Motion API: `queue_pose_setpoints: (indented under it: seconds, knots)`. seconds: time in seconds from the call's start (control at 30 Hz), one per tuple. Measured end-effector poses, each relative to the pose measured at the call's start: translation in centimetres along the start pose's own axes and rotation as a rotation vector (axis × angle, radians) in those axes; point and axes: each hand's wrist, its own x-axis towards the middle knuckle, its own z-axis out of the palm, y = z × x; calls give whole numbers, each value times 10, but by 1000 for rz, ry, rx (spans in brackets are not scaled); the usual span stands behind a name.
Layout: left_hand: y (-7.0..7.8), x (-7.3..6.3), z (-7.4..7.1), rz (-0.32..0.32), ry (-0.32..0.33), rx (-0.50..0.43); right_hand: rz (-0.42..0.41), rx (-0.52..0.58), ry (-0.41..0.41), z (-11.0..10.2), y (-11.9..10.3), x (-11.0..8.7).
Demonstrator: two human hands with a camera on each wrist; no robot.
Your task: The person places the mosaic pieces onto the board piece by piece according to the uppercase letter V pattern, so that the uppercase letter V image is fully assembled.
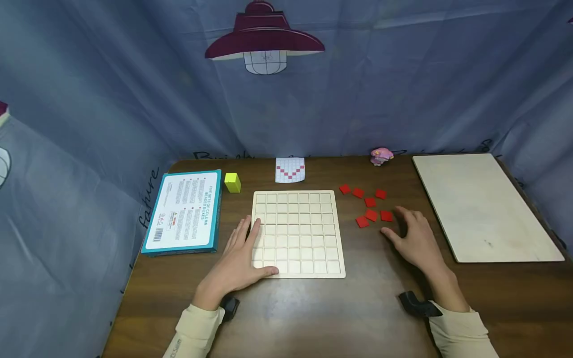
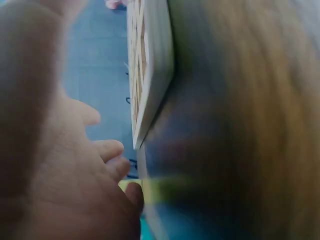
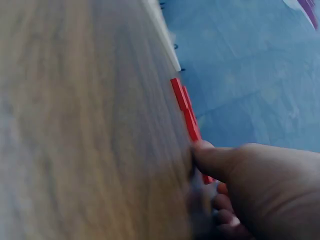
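A pale wooden grid board (image 1: 293, 233) lies in the middle of the table. My left hand (image 1: 239, 256) rests at its left edge, fingers spread and thumb over the lower left corner. Several red square tiles (image 1: 370, 215) are scattered to the right of the board. Just beside the nearest tiles is my right hand (image 1: 416, 241), its fingers relaxed and apart from the thumb. In the right wrist view the red tiles (image 3: 191, 125) appear edge-on beyond the thumb; part of the fingers is hidden there. The left wrist view shows the board's edge (image 2: 155, 75) next to the left hand.
A blue-edged box (image 1: 183, 211) lies at the left, with a yellow block (image 1: 233, 182) beside it. Behind the board is a pattern card (image 1: 290, 170) with a red V of squares. A pink figurine (image 1: 381, 156) stands at the back; a white panel (image 1: 485, 209) lies at the right.
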Motion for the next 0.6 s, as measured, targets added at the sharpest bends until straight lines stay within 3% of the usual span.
queue_pose_setpoints:
  seconds: [0.13, 0.3, 0.6]
  knots:
    - [-6, 0, 5, -8, -18, -47, 16, 15, -23, 1, 12, 5]
    - [-12, 3, 14, 29, -10, -55, 28, 28, -7, 4, 18, 4]
    - [-14, 0, 19, 48, 14, -30, -38, 4, 90, 14, 17, 3]
